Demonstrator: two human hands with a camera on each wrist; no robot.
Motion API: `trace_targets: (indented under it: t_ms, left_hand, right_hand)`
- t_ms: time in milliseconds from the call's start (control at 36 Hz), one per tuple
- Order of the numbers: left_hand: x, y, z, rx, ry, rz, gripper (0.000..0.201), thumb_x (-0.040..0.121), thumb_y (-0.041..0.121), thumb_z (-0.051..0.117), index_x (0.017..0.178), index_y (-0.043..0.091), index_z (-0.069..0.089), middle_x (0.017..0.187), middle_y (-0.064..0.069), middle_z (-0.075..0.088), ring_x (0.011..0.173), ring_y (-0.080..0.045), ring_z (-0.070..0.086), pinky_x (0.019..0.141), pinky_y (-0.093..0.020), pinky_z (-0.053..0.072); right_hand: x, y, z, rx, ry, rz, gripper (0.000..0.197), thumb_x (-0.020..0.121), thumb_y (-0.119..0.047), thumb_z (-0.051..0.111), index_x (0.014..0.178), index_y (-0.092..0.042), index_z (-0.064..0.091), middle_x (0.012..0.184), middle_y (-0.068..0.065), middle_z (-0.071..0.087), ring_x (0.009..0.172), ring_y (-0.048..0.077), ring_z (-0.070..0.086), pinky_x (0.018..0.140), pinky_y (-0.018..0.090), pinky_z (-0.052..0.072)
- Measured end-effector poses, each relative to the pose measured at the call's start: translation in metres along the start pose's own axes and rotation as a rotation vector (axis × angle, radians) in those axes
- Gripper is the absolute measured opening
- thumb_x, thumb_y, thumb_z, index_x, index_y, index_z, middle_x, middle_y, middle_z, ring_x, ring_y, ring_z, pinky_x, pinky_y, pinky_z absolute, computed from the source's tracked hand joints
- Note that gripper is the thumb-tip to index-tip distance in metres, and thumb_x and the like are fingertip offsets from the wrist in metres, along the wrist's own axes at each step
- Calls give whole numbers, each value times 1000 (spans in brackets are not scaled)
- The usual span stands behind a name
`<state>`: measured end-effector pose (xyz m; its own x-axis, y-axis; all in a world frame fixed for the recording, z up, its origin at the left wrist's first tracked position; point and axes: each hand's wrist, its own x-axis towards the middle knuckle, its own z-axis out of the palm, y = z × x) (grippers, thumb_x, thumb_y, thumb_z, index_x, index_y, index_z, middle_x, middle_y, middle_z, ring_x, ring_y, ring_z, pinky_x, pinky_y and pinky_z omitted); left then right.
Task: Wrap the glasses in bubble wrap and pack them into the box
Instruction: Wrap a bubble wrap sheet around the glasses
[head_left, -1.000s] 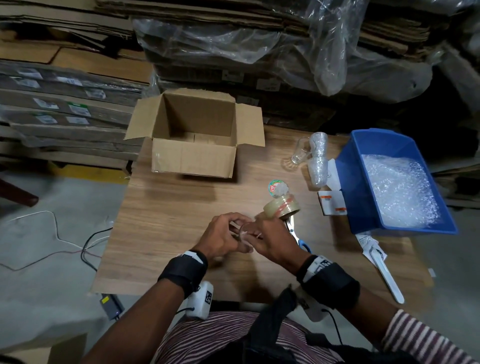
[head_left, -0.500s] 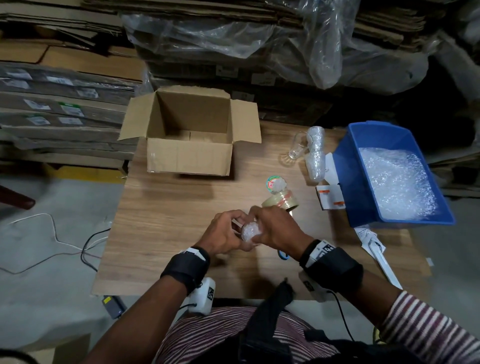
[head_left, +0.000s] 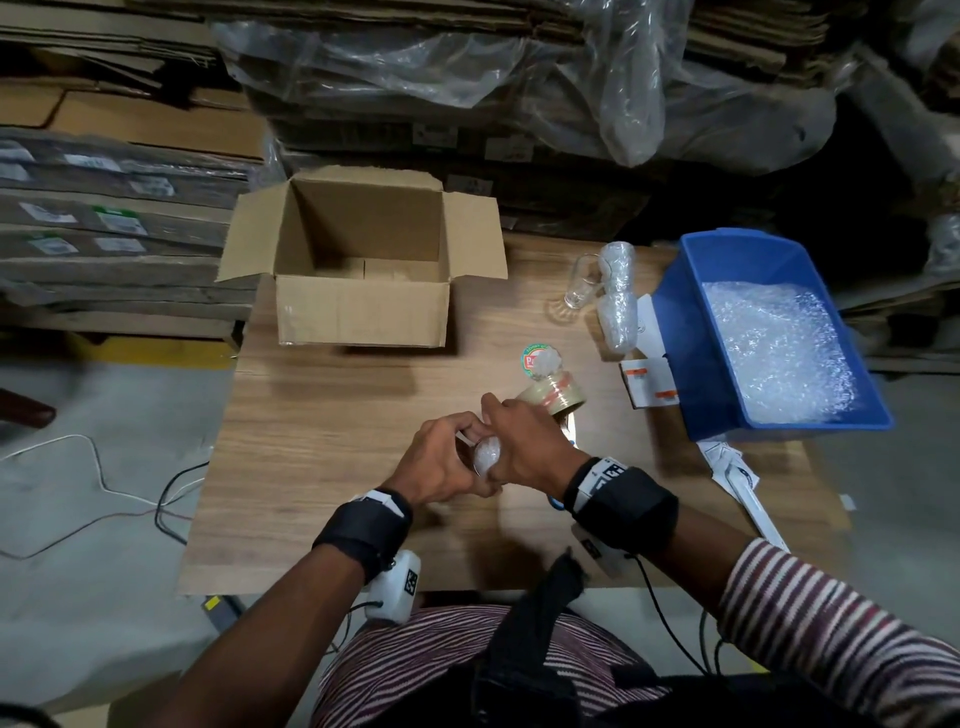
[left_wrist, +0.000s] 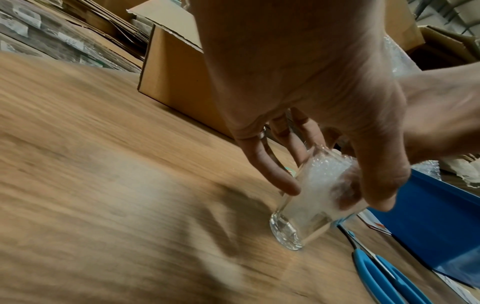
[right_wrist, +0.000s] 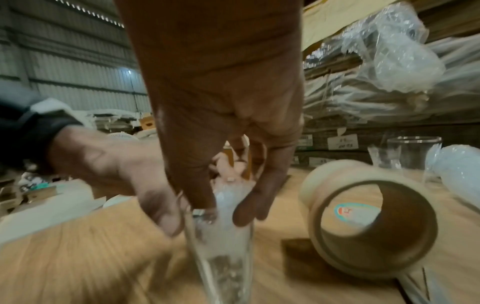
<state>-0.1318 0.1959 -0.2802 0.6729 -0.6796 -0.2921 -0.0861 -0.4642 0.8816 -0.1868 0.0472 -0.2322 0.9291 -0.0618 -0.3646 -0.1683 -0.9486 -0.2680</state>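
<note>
The drinking glass (left_wrist: 306, 207) stood upright on the worktop (head_left: 322, 447), nearest the person. The left hand (head_left: 436, 462) curled round its side to steady it while the right hand (head_left: 524, 447) apparently pinched bubble wrap (left_wrist: 319, 176) into its mouth as padding. Beyond the glass, the cardboard box (head_left: 363, 317) stood open and seemingly empty; right of the glass, the blue bin (head_left: 675, 332) held bubble wrap.

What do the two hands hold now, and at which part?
The left hand grips the glass round its upper side, near the rim. The right hand pinches bubble wrap at the glass's mouth.
</note>
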Motion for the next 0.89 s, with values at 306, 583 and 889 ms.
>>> trace_targets:
  t_ms: [306, 583, 889]
  left_hand:
    - [0, -4, -1, -6, 20, 28, 58, 40, 30, 93, 94, 31, 73, 88, 14, 74, 80, -14, 73, 78, -41, 61]
    - [-2, -2, 2, -32, 32, 26, 58, 41, 31, 96, 94, 31, 71, 82, 16, 72, 71, -11, 70, 72, -39, 61]
    - [-2, 1, 4, -10, 42, 19, 52, 44, 21, 95, 91, 24, 71, 84, 16, 72, 73, -11, 70, 71, -36, 60]
  right_hand:
    - [-8, 6, 15, 224, 143, 131, 43, 67, -29, 83, 98, -8, 63, 90, 12, 68, 85, 34, 65, 65, 32, 36]
    - [-7, 26, 15, 489, 36, 226, 58, 49, -21, 99, 101, -12, 74, 96, 5, 72, 88, 22, 67, 79, 39, 57]
    - [-8, 10, 20, 228, 122, 124, 42, 68, -25, 85, 101, -11, 64, 96, 12, 70, 88, 31, 65, 66, 31, 36]
